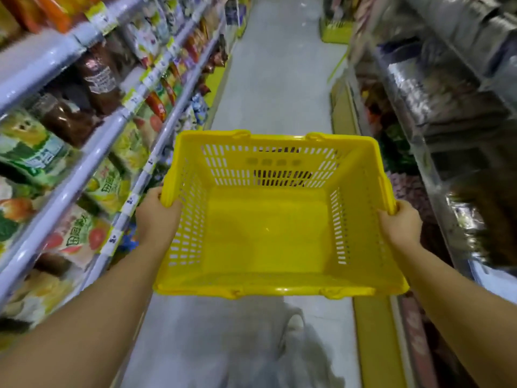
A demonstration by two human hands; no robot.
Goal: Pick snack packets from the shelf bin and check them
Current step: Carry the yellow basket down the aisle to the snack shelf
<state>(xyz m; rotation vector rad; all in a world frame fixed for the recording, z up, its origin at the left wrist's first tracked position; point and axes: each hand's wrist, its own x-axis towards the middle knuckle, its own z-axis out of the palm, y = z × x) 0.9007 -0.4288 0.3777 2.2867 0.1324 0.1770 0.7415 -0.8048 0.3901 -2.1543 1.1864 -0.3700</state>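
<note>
Yellow basket (268,236) carried down a shop aisle, gripped at both side rims.

Left hand (156,217) at 9 o'clock, fingers curled tight over the basket's left rim; right hand (400,225) at 3 o'clock, clamped likewise on the right rim. Nothing inside the basket. Snack packets (92,189) stacked on the shelves (70,189) from 7 to 11 o'clock, blurred; grey floor (277,79) toward 12.

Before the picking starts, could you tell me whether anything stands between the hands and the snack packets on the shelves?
Nothing stands between them, but both hands are occupied: the left hand and right hand each grip a side rim of the empty yellow basket. The snack packets sit openly on the left shelves.
</note>
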